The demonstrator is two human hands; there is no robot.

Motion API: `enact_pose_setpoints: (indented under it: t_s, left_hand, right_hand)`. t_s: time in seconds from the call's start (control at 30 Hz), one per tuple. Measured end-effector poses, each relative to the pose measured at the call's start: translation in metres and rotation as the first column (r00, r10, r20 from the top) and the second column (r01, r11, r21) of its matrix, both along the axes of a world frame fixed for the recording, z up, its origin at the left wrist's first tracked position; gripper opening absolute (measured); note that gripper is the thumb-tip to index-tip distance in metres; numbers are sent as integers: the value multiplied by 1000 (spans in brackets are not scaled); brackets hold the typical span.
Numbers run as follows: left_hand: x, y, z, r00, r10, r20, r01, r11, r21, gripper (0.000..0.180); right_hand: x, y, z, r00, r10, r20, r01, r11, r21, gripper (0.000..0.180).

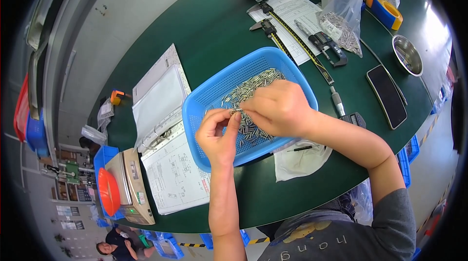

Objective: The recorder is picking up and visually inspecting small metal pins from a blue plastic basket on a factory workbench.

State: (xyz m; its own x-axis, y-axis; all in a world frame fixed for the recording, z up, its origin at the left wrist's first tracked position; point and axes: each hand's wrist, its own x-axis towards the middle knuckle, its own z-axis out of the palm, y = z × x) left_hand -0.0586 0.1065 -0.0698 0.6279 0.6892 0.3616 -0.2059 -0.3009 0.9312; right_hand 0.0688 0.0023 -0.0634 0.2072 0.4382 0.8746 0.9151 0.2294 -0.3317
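A blue perforated plastic basket (194, 136) rests on the bench, with a heap of small shiny metal pins (253, 83) inside. Over the basket, my left hand (217, 136) pinches a small metal pin (237, 110) between thumb and forefinger. My right hand (282, 110) meets it there, fingers closed and tips at the pin's end. What lies between the right fingertips, if anything, is hidden by the hand. Some of the heap is covered by both hands.
Left of the basket lie an open ring binder (163, 95) and a scale (134, 188) beside a red bowl (108, 192). Calipers (273, 29), a micrometer (329, 46), a bag of pins (343, 27), a phone (387, 96) and a metal bowl (407, 55) lie rightward. A white cloth (297, 163) is near.
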Motion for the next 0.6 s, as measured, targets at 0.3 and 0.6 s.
enact_pose_setpoints:
  t_s: [0.3,0.6]
  left_hand:
    - [1,-4,8,991,-113,78,124,980,-153,10]
    - [0,-3,8,990,-116,75,128,975,-182,9]
  right_hand:
    - [6,-3,0,903,149,-402,-195,978,-76,8]
    - [4,-3,3,931,180,-317,-210,976,-64,6]
